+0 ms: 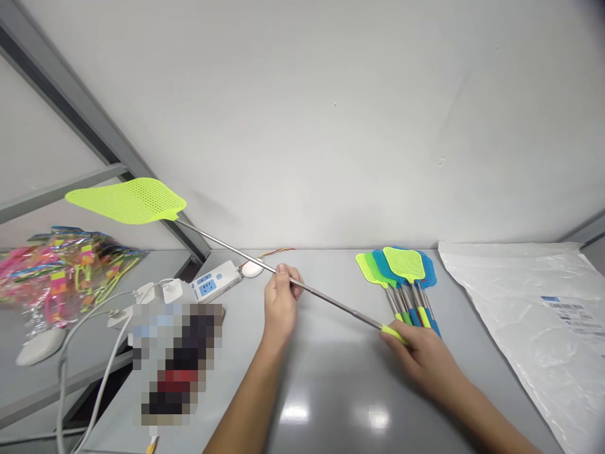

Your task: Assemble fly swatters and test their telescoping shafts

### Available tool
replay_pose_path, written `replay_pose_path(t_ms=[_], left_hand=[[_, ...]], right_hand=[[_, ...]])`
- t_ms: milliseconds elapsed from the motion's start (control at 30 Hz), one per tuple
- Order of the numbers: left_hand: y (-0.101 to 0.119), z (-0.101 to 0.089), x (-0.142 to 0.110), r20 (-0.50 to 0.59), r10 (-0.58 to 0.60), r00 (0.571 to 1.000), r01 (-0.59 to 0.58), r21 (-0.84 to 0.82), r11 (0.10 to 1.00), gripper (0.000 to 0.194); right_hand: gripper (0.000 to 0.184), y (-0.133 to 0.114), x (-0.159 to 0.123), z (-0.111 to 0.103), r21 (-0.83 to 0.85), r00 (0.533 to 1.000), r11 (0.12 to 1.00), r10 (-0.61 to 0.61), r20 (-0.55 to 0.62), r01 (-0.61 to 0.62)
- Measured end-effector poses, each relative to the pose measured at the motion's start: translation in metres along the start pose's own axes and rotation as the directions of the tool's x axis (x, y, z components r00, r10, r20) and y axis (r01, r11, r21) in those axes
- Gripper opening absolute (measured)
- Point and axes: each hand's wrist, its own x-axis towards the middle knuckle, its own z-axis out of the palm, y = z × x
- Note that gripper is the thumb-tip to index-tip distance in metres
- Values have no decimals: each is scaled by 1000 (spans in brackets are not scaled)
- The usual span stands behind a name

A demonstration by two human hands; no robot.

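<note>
A yellow-green fly swatter [137,200] with a long metal telescopic rod stretches across the view, its mesh head raised at the upper left. My left hand [282,299] is closed around the middle of the rod, thumb on top. At the lower right end, my right hand [423,353] grips the yellow-green handle, most of which is hidden in the palm. Just beyond my right hand, several shorter fly swatters [401,268] in yellow-green, green and blue lie in an overlapping pile on the grey table [331,378].
A white power strip [215,282] with plugs and cables sits left, beside a round white device [252,268]. A pixelated dark object [182,359] lies nearer. Colourful plastic-bagged items [61,268] are at far left. A white plastic mailer [529,321] covers the right side. A wall stands behind.
</note>
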Motion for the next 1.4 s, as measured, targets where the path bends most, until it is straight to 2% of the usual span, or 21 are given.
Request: replay_pose_path(t_ms=[133, 300, 433, 500, 533, 600, 667, 733, 800, 900, 1033, 1133, 1200, 1267, 1333, 1400], left_hand=[[-5, 17, -14, 210, -124, 970, 112, 69, 991, 47], [-10, 32, -33, 307, -150, 940, 113, 136, 984, 48], [-11, 46, -48, 470, -215, 856, 153, 168, 974, 46], [-9, 48, -49, 500, -215, 839, 143, 178, 974, 46], [-8, 46, -47, 498, -198, 845, 121, 183, 976, 46], [-6, 38, -40, 443, -136, 886, 66, 170, 983, 49], [-4, 25, -29, 303, -57, 951, 21, 121, 992, 53], [-3, 12, -17, 119, 13, 993, -18, 47, 999, 54], [-1, 1, -6, -6, 50, 999, -50, -28, 998, 52], [-1, -6, 4, -67, 34, 997, -41, -108, 993, 47], [-8, 6, -4, -16, -21, 1000, 19, -101, 995, 47], [-12, 26, -24, 176, -59, 983, 63, -16, 998, 50], [-11, 38, -38, 332, -88, 939, 88, 15, 996, 50], [-9, 44, -46, 426, -102, 899, 97, 33, 995, 50], [-8, 43, -45, 429, -88, 899, 93, 9, 996, 49], [-8, 37, -36, 323, -50, 945, 92, -115, 989, 49]], right_hand=[[37, -3, 0, 4, -1, 1000, 1000, 19, -2, -19], [39, -12, 1, 5, 75, 998, 996, 50, 45, -53], [39, -17, 1, 5, 174, 998, 984, 34, 57, -43], [39, -17, 1, 5, 180, 999, 983, 27, 45, -35], [39, -17, 1, 5, 166, 999, 986, 23, 36, -29], [39, -15, 2, 4, 120, 1000, 993, 11, 14, -13], [39, -13, 1, 4, 71, 1000, 998, 1, -5, -1], [39, -11, 0, 2, 39, 1000, 999, 8, -10, -7], [40, -10, -1, 0, 21, 1000, 1000, 18, 1, -18], [39, -10, -1, -2, 7, 999, 1000, 13, 38, -14], [39, -10, 1, -4, -13, 998, 999, 33, 57, -32], [40, -10, 1, -3, -1, 997, 998, 56, 61, -56], [40, -11, 1, -3, 29, 996, 997, 65, 67, -67], [40, -12, 1, -4, 53, 996, 996, 65, 61, -68], [40, -12, 1, -5, 53, 998, 997, 48, 41, -50], [39, -12, 1, -6, 39, 999, 999, 27, 23, -28]])
